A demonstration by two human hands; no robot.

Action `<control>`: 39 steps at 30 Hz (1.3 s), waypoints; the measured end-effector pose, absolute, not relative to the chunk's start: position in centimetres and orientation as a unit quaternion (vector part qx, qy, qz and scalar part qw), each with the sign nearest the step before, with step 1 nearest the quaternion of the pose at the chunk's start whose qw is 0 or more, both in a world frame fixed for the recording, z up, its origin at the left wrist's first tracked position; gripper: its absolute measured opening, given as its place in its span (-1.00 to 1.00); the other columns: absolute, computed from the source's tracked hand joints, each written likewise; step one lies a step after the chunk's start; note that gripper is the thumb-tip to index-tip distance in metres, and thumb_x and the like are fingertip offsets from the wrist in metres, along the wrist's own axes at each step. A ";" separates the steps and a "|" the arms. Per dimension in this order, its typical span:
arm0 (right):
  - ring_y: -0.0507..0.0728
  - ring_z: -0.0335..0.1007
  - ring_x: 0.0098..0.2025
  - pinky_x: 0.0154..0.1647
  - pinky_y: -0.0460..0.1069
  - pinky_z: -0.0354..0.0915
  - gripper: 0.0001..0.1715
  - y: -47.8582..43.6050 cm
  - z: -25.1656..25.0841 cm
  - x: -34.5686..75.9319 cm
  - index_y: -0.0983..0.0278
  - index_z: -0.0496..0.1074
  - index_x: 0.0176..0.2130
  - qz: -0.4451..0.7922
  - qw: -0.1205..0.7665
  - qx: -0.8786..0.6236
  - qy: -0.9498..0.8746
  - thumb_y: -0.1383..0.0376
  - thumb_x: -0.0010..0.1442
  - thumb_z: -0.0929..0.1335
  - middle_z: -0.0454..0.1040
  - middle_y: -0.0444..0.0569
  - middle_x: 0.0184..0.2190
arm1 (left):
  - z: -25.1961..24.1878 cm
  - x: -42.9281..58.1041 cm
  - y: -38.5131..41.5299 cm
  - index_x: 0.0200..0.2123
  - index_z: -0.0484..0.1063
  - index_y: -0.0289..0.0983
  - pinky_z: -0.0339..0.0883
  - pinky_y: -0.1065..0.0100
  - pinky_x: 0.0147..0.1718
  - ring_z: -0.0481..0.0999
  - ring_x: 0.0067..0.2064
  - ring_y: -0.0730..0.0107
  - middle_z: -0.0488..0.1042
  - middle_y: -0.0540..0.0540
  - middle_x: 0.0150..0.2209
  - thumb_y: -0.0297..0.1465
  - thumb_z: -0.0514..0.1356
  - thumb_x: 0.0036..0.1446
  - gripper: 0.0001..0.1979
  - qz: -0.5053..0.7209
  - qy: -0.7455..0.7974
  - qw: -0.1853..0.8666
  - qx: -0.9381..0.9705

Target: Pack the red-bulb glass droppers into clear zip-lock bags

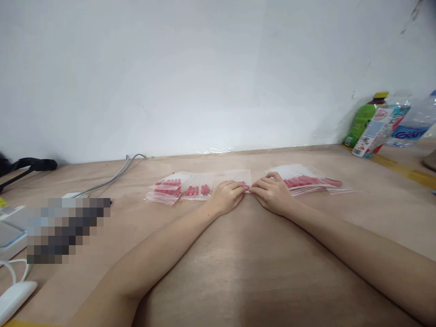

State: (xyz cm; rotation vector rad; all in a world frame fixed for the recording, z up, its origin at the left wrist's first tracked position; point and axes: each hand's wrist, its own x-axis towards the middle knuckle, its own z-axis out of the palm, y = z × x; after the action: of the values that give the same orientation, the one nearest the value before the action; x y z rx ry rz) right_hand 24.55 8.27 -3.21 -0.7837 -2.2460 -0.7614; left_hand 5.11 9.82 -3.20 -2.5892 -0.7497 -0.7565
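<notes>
My left hand (227, 197) and my right hand (271, 192) are close together at the middle of the wooden table, fingers pressed on the lower edge of a clear bag (238, 175) with small red pieces in it. Left of my left hand lies a flat clear bag (197, 184) with several red pieces. Beyond it, further left, is a stack of similar bags (167, 187). Another pile of clear bags with longer red pieces (303, 181) lies just right of my right hand.
Several bottles, among them a green one (364, 119), stand against the wall at the right. Yellow tape (402, 170) runs along the table there. At the left are grey cables (116, 178), a blurred-out dark object (68, 231) and a white mouse-like device (17, 297).
</notes>
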 end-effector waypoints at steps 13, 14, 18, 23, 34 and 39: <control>0.07 0.26 -0.32 -0.20 0.04 -0.04 -0.76 8.0 -3.4 23.9 0.28 0.44 -0.35 -0.258 0.290 -0.332 -0.860 0.32 0.18 0.21 0.46 -0.03 -0.42 | -2.8 5.4 9.7 -0.34 0.40 -0.30 0.32 0.27 -0.24 0.47 -0.23 0.32 0.49 -0.11 -0.29 -0.47 -0.01 0.17 -0.81 -0.240 -0.235 0.210 -0.918; 0.07 0.26 -0.32 -0.20 0.04 -0.04 -0.76 7.9 -3.4 23.9 0.28 0.43 -0.36 -0.259 0.288 -0.333 -0.860 0.32 0.18 0.20 0.46 -0.03 -0.42 | -2.8 5.4 9.7 -0.35 0.40 -0.29 0.32 0.27 -0.24 0.47 -0.23 0.32 0.49 -0.10 -0.30 -0.47 -0.01 0.17 -0.81 -0.239 -0.232 0.212 -0.919; 0.07 0.24 -0.33 -0.22 0.05 -0.06 -0.75 7.8 -3.3 24.0 0.28 0.42 -0.38 -0.265 0.287 -0.337 -0.856 0.32 0.19 0.19 0.46 -0.05 -0.42 | -2.6 5.3 9.7 -0.34 0.40 -0.31 0.31 0.28 -0.23 0.46 -0.24 0.32 0.49 -0.11 -0.29 -0.47 0.00 0.16 -0.82 -0.239 -0.230 0.224 -0.916; 0.06 0.26 -0.33 -0.22 0.06 -0.07 -0.77 7.5 -3.2 24.7 0.26 0.44 -0.37 -0.257 0.303 -0.339 -0.853 0.36 0.17 0.21 0.48 -0.06 -0.41 | -2.3 4.4 9.3 -0.38 0.38 -0.31 0.29 0.26 -0.25 0.45 -0.28 0.33 0.47 -0.13 -0.37 -0.46 -0.05 0.21 -0.77 -0.235 -0.240 0.243 -0.910; 0.04 0.25 -0.36 -0.18 0.04 -0.09 -0.76 7.0 -2.9 25.1 0.25 0.43 -0.40 -0.261 0.309 -0.337 -0.850 0.37 0.17 0.20 0.49 -0.11 -0.42 | -1.9 -0.2 8.0 -0.38 0.33 -0.33 0.24 0.29 -0.31 0.39 -0.33 0.32 0.40 -0.12 -0.42 -0.52 -0.11 0.24 -0.75 -0.180 -0.264 0.302 -0.898; 0.05 0.25 -0.34 -0.17 0.05 -0.10 -0.77 7.0 -2.9 25.1 0.25 0.43 -0.40 -0.269 0.306 -0.339 -0.848 0.39 0.16 0.21 0.49 -0.10 -0.43 | -1.6 0.2 7.7 -0.41 0.32 -0.35 0.21 0.29 -0.39 0.36 -0.39 0.30 0.37 -0.13 -0.47 -0.57 -0.14 0.22 -0.72 -0.166 -0.279 0.313 -0.892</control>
State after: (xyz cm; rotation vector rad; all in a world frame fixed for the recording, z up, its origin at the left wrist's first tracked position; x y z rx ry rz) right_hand 25.13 7.01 -2.93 -0.8979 -2.2447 -0.7125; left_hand 0.18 7.75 -1.64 -2.3529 -0.7365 -0.4384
